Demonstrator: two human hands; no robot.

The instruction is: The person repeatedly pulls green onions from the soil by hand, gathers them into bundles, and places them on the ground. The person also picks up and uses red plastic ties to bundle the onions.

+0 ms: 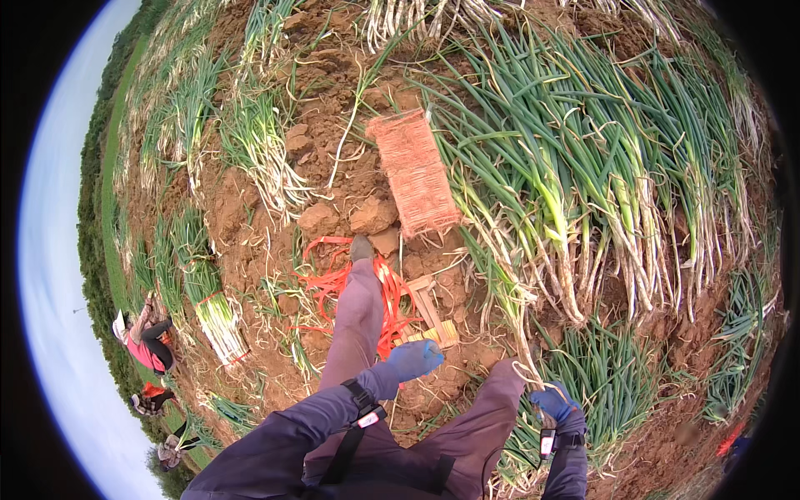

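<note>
My left hand (pixel 415 360), in a blue glove, is curled into a fist between my knees, with nothing seen protruding from it. It is nearest to a low wooden stool or frame (pixel 431 309) and loose red plastic strapping (pixel 395 297) around my left leg. My right hand (pixel 555 402), also gloved in blue, is beside my right knee with its fingers closed around the pale lower end of a green onion stalk (pixel 520 334). Beyond it lies a broad row of long green onions (pixel 562 175), leaves pointing away. More green onions (pixel 600 369) lie right of my right hand.
A rectangular block wrapped in coral-coloured fibre (pixel 415 172) lies on the clods ahead. To the left stands a green onion bundle (pixel 212 300) with red bands. Loose onions (pixel 269 150) are strewn over the brown soil (pixel 325 81). Several people (pixel 149 344) crouch or bend at far left.
</note>
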